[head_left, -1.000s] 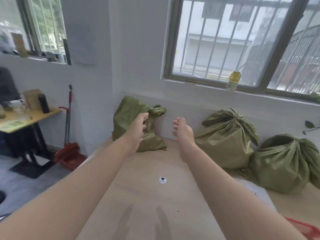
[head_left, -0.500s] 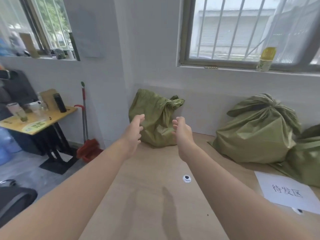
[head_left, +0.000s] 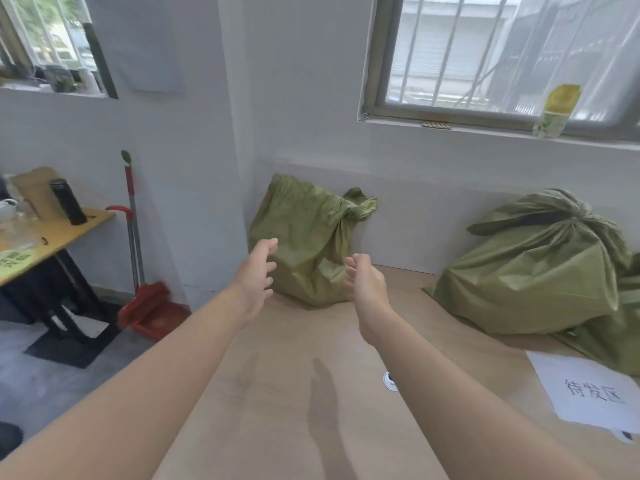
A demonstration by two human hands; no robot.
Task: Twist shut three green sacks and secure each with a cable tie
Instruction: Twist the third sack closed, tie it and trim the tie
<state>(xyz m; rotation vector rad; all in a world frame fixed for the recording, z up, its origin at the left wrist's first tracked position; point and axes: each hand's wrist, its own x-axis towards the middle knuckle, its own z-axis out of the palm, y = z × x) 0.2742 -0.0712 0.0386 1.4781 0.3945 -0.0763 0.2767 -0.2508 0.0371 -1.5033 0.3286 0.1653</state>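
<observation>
A small green sack stands against the wall at the table's far left, its neck twisted and gathered at the upper right. My left hand hovers just in front of its left side with fingers spread and relaxed, holding nothing. My right hand is stretched out in front of its right side, fingers loosely bent, also empty. A larger green sack with a gathered neck sits at the right by the wall. Part of a third green sack shows at the right edge.
The wooden table carries a white paper sign at the right and a small round inset. A bottle stands on the windowsill. Left of the table are a red dustpan and broom and a desk.
The view has swung left and closer, so the small sack now sits centred. Both hands stay stretched toward it, empty; the left hand has drawn slightly off the sack.
</observation>
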